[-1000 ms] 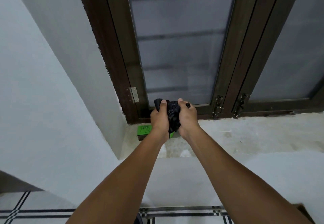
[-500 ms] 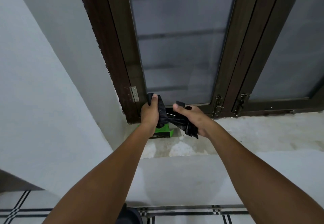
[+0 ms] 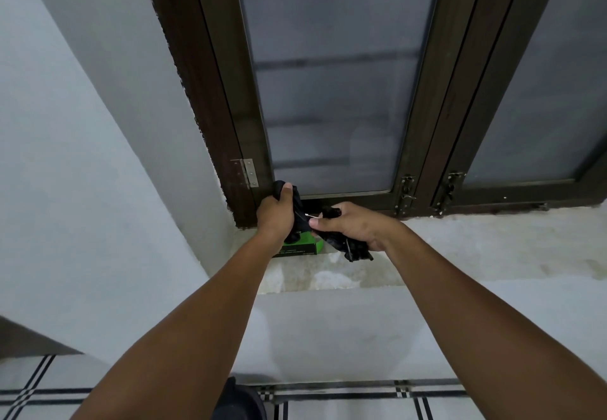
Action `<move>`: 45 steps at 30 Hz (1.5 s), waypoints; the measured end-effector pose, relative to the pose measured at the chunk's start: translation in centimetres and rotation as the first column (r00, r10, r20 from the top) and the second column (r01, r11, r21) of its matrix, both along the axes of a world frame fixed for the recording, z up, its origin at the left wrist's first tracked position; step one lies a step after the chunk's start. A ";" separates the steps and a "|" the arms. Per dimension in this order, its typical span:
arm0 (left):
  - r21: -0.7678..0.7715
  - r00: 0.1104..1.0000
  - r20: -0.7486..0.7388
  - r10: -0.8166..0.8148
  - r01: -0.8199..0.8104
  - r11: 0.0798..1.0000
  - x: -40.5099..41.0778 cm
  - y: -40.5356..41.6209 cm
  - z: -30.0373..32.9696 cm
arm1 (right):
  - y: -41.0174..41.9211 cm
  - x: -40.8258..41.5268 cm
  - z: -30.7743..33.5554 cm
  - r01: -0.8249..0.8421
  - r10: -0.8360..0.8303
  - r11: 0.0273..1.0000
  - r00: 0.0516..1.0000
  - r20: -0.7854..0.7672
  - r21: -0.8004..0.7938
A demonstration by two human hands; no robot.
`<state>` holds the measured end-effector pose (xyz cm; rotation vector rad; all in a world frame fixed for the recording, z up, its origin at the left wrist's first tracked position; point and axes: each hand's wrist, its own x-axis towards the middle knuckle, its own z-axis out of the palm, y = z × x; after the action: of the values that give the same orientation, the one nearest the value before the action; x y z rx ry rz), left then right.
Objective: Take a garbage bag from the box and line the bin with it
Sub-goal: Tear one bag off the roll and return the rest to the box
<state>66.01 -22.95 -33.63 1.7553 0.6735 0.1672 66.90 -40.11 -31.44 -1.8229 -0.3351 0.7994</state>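
Both hands hold black garbage bag material above a window sill. My left hand (image 3: 276, 215) grips one bunched part of the black garbage bag (image 3: 297, 204), its top sticking out above my thumb. My right hand (image 3: 353, 227) grips another bunched part (image 3: 353, 250), which hangs below my palm. The two parts are stretched apart, with a thin pale strand between them. A green garbage bag box (image 3: 307, 245) lies on the sill just under my hands, partly hidden by my left wrist. No bin is clearly seen.
The concrete window sill (image 3: 460, 249) runs to the right. A dark wooden window frame (image 3: 210, 97) with frosted glass stands right behind my hands. White walls are on the left and below the sill. A dark object (image 3: 236, 400) shows at the bottom edge on the tiled floor.
My hands were together on one bunched bag a second ago. They have pulled apart, the left up and left, the right down and right, and the green box now shows more.
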 end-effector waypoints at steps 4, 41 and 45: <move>-0.204 0.995 -0.052 0.090 -0.099 0.974 0.1 0.2 -0.5 | -0.1 0.0 -0.5 0.026 -0.025 0.999 0.999 -0.020 0.038; 0.509 0.997 -0.011 -0.070 0.066 0.858 1.9 -0.9 -2.2 | -1.3 1.1 -4.4 0.525 -0.179 0.589 0.826 -0.534 0.615; 0.560 0.995 -0.017 -0.102 0.093 0.823 1.9 -0.7 -2.5 | -1.5 1.0 -4.4 0.567 -0.188 0.532 0.804 -0.565 0.629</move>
<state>67.86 -23.67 -36.15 2.3495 0.5514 0.3330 67.94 -41.58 -35.86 -0.7825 0.0514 0.5689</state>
